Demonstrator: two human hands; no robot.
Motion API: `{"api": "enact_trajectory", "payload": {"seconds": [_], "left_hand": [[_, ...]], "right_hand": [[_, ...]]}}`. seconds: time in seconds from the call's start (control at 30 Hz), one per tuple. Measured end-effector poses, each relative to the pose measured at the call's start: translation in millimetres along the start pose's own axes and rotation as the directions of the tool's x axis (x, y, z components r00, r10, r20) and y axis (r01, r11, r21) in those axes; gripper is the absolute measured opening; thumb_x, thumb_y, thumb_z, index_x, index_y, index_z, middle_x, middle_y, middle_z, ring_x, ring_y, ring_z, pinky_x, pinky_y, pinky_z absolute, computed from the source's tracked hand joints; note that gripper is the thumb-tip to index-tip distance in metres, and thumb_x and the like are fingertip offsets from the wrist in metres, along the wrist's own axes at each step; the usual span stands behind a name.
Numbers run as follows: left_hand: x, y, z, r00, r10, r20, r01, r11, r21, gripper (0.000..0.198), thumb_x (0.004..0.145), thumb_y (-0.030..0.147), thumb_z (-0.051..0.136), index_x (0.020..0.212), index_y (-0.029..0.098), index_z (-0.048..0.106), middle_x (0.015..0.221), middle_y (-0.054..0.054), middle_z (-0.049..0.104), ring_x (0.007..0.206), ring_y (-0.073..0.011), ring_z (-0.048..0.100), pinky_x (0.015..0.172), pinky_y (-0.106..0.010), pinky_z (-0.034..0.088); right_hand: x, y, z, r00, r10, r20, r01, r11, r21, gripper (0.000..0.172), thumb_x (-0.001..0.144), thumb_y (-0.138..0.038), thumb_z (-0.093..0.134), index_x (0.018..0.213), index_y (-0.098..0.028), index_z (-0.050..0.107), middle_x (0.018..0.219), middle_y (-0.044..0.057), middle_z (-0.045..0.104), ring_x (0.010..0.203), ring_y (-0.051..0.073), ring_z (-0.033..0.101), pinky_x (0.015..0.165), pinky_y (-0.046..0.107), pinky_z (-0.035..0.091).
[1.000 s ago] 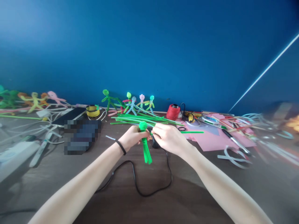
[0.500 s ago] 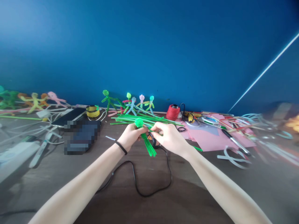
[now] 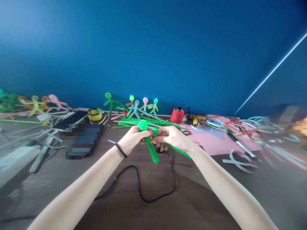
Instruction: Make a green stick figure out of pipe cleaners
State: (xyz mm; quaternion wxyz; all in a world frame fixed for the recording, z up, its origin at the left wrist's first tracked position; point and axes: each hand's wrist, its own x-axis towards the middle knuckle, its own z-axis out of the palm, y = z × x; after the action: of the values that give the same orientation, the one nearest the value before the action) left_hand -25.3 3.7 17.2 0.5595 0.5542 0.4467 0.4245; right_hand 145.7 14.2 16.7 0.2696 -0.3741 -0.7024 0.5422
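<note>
A bright green pipe-cleaner figure (image 3: 143, 125) with a round wound head is gripped by my left hand (image 3: 132, 139), just under the head. Its bundled green stems (image 3: 153, 154) hang down below the fingers. To its right, my right hand (image 3: 173, 138) pinches a green pipe cleaner (image 3: 178, 150) close to the figure's neck. The long end of that strand runs out beneath my right wrist. Behind both hands lies a pile of loose green pipe cleaners (image 3: 127, 122). A small orange-and-black thing between the hands is mostly covered.
Several finished figures (image 3: 137, 108) stand along the blue wall. At left lie a dark phone (image 3: 83, 140) and a yellow tape roll (image 3: 95, 115). A red thread spool (image 3: 177, 115), pink paper (image 3: 213, 143) and a marker (image 3: 241, 145) are at right. A black cable (image 3: 137, 179) curves across the table in front.
My right hand has turned and dropped slightly, and the green strand now sticks out below its wrist. The figure in my left hand has moved very little.
</note>
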Motion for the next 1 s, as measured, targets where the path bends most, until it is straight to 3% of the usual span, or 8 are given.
{"api": "enact_trajectory", "payload": {"seconds": [0.13,0.4,0.53,0.67,0.77,1.0], "left_hand": [[-5,6,-2.8,0.996,-0.009,0.089,0.004,0.998,0.057,0.010,0.066,0.023,0.057,0.068,0.014,0.055,0.057,0.003,0.054,0.050,-0.0067,0.047,0.042,-0.018,0.028],[-10,15,-3.8,0.951,-0.123,0.283,0.071,0.980,0.186,0.008,0.065,0.020,0.056,0.066,0.012,0.057,0.056,0.000,0.058,0.048,-0.0073,0.047,0.040,-0.018,0.029],[-9,15,-5.9,0.946,-0.144,0.291,0.082,0.973,0.214,0.010,0.065,0.021,0.057,0.067,0.012,0.058,0.057,0.000,0.058,0.050,-0.0078,0.048,0.041,-0.018,0.030],[-9,15,-6.1,0.939,-0.163,0.303,0.105,0.974,0.199,0.009,0.064,0.020,0.057,0.065,0.012,0.058,0.055,0.000,0.058,0.047,-0.0072,0.047,0.040,-0.018,0.029],[-9,14,-6.5,0.938,-0.180,0.297,0.134,0.976,0.169,0.009,0.063,0.020,0.058,0.063,0.011,0.057,0.055,0.000,0.058,0.045,-0.0067,0.045,0.039,-0.019,0.027],[-6,11,-9.0,0.943,-0.211,0.258,0.179,0.973,0.144,0.013,0.063,0.023,0.060,0.063,0.011,0.057,0.056,-0.001,0.056,0.043,-0.0058,0.041,0.039,-0.020,0.024]], "right_hand": [[1,3,-4,0.997,-0.032,0.073,0.030,0.999,0.030,0.025,0.066,-0.034,0.062,0.074,-0.012,0.057,0.063,0.004,0.063,0.057,0.013,0.060,0.053,0.024,0.046],[5,10,-9,0.986,-0.128,0.104,0.141,0.982,-0.129,0.016,0.067,-0.023,0.061,0.078,-0.012,0.064,0.076,0.004,0.066,0.071,0.014,0.059,0.066,0.025,0.045],[3,7,-8,0.984,-0.162,0.079,0.173,0.969,-0.175,0.015,0.068,-0.021,0.059,0.079,-0.013,0.064,0.078,0.003,0.065,0.073,0.015,0.059,0.068,0.026,0.045],[0,3,-6,0.977,-0.142,0.157,0.152,0.987,-0.054,0.014,0.068,-0.019,0.060,0.080,-0.014,0.058,0.076,0.003,0.064,0.070,0.014,0.060,0.068,0.028,0.048],[0,3,-4,0.973,-0.110,0.204,0.113,0.994,-0.003,0.016,0.068,-0.021,0.061,0.080,-0.016,0.052,0.075,0.002,0.063,0.064,0.013,0.060,0.062,0.028,0.049],[-4,1,-1,0.979,-0.070,0.189,0.083,0.995,-0.059,0.016,0.070,-0.025,0.060,0.078,-0.017,0.048,0.069,0.000,0.059,0.053,0.011,0.058,0.051,0.025,0.049]]}}
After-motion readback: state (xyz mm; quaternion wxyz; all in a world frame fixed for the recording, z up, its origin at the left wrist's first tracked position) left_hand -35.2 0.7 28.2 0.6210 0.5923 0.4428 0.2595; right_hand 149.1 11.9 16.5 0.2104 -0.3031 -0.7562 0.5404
